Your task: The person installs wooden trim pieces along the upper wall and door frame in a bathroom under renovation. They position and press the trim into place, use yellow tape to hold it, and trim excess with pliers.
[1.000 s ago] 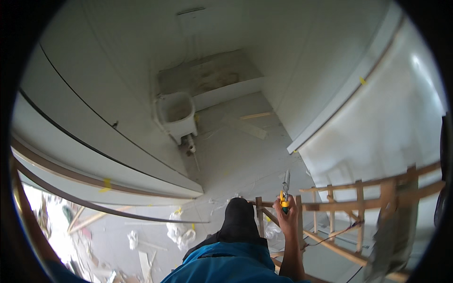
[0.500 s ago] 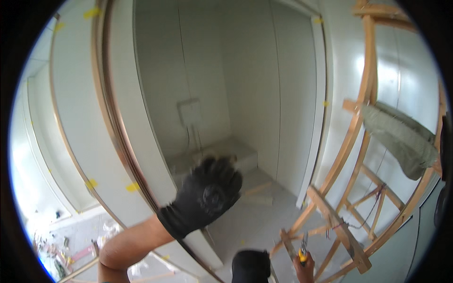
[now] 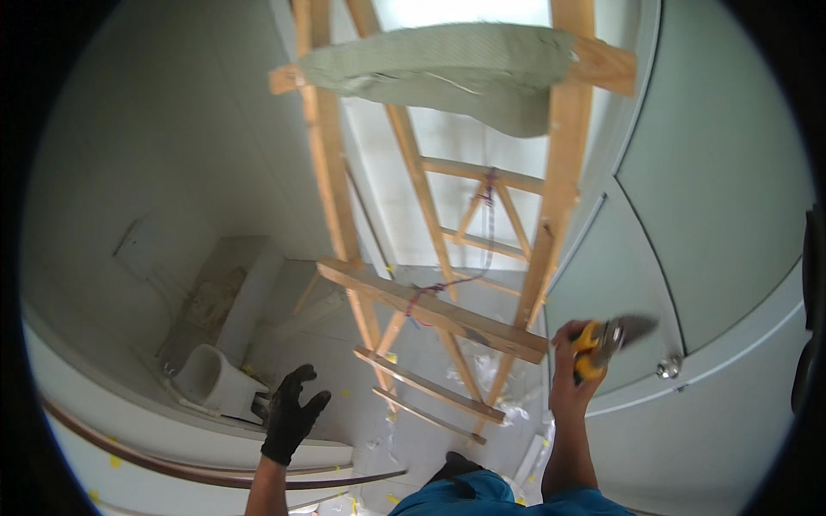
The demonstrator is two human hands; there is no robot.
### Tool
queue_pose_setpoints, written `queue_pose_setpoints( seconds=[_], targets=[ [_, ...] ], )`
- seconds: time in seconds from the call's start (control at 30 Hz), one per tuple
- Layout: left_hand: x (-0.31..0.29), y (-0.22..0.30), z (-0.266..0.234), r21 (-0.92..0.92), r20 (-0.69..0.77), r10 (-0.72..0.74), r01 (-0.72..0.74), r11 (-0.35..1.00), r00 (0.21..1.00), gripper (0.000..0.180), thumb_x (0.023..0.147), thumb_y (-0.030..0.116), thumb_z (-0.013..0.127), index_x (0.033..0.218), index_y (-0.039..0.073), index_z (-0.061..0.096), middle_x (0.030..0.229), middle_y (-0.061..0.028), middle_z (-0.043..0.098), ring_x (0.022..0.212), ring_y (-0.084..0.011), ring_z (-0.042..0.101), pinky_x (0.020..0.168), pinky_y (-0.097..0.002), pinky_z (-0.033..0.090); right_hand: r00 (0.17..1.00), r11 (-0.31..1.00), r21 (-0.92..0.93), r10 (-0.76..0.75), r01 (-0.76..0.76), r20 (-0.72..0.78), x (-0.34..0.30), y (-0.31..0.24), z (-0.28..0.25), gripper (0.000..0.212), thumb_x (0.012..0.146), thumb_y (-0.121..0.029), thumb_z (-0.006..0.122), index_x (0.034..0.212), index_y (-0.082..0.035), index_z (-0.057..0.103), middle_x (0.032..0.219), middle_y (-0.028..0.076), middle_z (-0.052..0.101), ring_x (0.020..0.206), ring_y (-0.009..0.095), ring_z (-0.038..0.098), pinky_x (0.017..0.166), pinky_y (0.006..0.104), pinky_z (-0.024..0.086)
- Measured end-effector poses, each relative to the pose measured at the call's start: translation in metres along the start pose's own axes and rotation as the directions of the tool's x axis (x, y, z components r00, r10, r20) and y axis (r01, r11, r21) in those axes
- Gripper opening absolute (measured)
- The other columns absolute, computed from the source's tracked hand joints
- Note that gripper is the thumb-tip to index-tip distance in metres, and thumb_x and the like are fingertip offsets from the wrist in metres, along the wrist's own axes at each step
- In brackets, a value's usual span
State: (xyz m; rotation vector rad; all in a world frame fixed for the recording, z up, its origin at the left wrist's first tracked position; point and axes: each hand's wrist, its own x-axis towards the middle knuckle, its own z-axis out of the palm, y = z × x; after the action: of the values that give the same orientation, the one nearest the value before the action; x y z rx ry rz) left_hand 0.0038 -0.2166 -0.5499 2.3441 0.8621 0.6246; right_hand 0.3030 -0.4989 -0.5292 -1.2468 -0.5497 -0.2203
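Note:
My left hand [image 3: 292, 413], in a black work glove, is held in the air at the lower left with its fingers apart and nothing in them. Bare, my right hand [image 3: 572, 378] grips a pair of snips [image 3: 594, 348] by the yellow handles. Their metal jaws point right and are blurred by motion. Between and beyond my hands stands a wooden stepladder [image 3: 430, 310]; my right hand is just beside one of its rails. A grey-green cloth [image 3: 447, 64] is draped over an upper rung.
A cord [image 3: 490, 224] is tied between the ladder's two sides. To the right is a pale door [image 3: 619, 284] with a round knob [image 3: 668, 368]. A white bin-like container [image 3: 206, 378] stands left near a low ledge [image 3: 228, 292]. Plastic scraps [image 3: 490, 378] litter the grey floor.
My view has swung right and down, bringing the ladder to the middle. My left hand has come down from in front of the doorway and opened out. My right hand has risen with the snips.

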Motion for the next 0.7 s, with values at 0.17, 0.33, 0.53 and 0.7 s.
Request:
queue_pose_setpoints(
  seconds=[0.17, 0.33, 0.53, 0.7],
  targets=[
    [0.049, 0.022, 0.106, -0.378, 0.194, -0.021, 0.094, 0.921, 0.981, 0.052, 0.083, 0.014, 0.08, 0.13, 0.004, 0.059, 0.129, -0.0105, 0.063, 0.118, -0.0202, 0.06, 0.093, -0.036, 0.052, 0.977, 0.941, -0.301, 0.103, -0.157, -0.188, 0.07, 0.041, -0.056, 0.017, 0.094, -0.016, 0.066, 0.101, -0.004, 0.057, 0.086, 0.0, 0.057, 0.076, 0.007, 0.053, 0.07, 0.0233, 0.044],
    [0.04, 0.052, 0.204, -0.738, 0.573, -0.081, 0.556, 0.382, 0.816, 0.048, 0.101, 0.024, 0.057, 0.143, 0.005, 0.045, 0.134, -0.0116, 0.062, 0.119, -0.0187, 0.063, 0.099, -0.0371, 0.051, 0.978, 0.902, -0.391, 0.123, -0.181, -0.171, 0.139, 0.1, -0.058, 0.03, 0.092, -0.022, 0.071, 0.11, -0.001, 0.059, 0.09, 0.004, 0.064, 0.078, 0.009, 0.057, 0.068, 0.0256, 0.047],
    [0.015, 0.062, 0.281, -0.67, 0.433, 0.125, 0.226, 0.707, 0.893, 0.043, 0.102, 0.024, 0.053, 0.139, 0.003, 0.051, 0.139, -0.0098, 0.057, 0.125, -0.0242, 0.057, 0.109, -0.0365, 0.043, 0.995, 0.903, -0.428, 0.077, -0.045, 0.059, 0.236, 0.163, -0.063, 0.049, 0.087, -0.019, 0.078, 0.126, 0.001, 0.054, 0.106, 0.012, 0.065, 0.093, 0.018, 0.063, 0.078, 0.0314, 0.052],
    [0.037, 0.088, 0.312, -0.749, 0.46, -0.01, 0.394, 0.532, 0.888, 0.043, 0.103, 0.026, 0.051, 0.138, 0.003, 0.051, 0.138, -0.0101, 0.058, 0.125, -0.024, 0.057, 0.11, -0.0359, 0.042, 0.978, 0.789, -0.588, -0.209, 0.176, 0.013, 0.297, 0.284, -0.118, 0.074, 0.087, -0.018, 0.078, 0.146, 0.0, 0.037, 0.131, 0.022, 0.056, 0.112, 0.033, 0.06, 0.094, 0.0401, 0.05]
  ],
)
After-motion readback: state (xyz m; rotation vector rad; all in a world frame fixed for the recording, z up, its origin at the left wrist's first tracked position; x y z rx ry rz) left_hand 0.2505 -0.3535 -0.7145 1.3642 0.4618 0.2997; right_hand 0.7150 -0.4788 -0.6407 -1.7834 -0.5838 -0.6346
